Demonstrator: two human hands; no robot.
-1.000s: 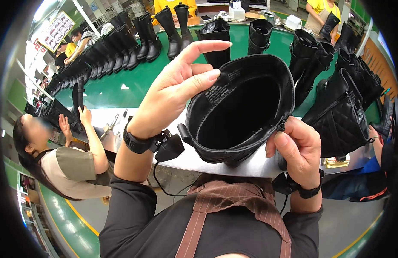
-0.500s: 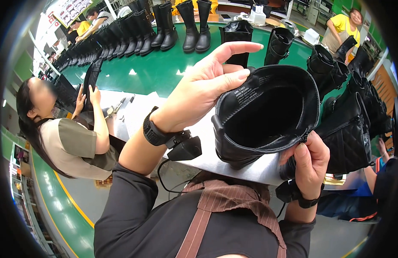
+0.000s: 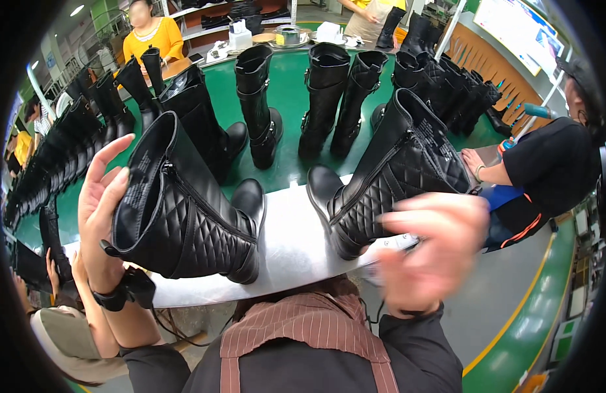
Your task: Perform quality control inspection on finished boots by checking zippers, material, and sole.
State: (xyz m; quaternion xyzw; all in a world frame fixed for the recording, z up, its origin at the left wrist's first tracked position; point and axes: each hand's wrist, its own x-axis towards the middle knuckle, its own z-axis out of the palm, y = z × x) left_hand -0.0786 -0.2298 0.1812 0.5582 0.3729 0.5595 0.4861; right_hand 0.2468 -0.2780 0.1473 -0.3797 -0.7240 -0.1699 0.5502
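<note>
My left hand (image 3: 101, 219) grips the upper rim of a black quilted boot (image 3: 201, 226) with a zipper along its side. That boot leans left above the metal bench top (image 3: 286, 232), its toe toward the far side. Facing it on the right, a second quilted boot (image 3: 381, 180) stands tilted, its zipper showing. In front of this boot's lower shaft, my right hand (image 3: 437, 249) is smeared by motion; whether it holds anything cannot be told. Beside its fingers lies a partly hidden metal tool (image 3: 400, 242).
Several black boots (image 3: 254, 105) stand on the green table (image 3: 286, 164) beyond the bench, with a long row (image 3: 60, 150) at left. A co-worker in dark clothes (image 3: 551, 157) is close on the right; another's arm (image 3: 87, 301) is near my left elbow.
The view has swung right. The boot I held upright with both hands now leans at left in my left hand alone. My right hand has left its rim and moved toward the other boot.
</note>
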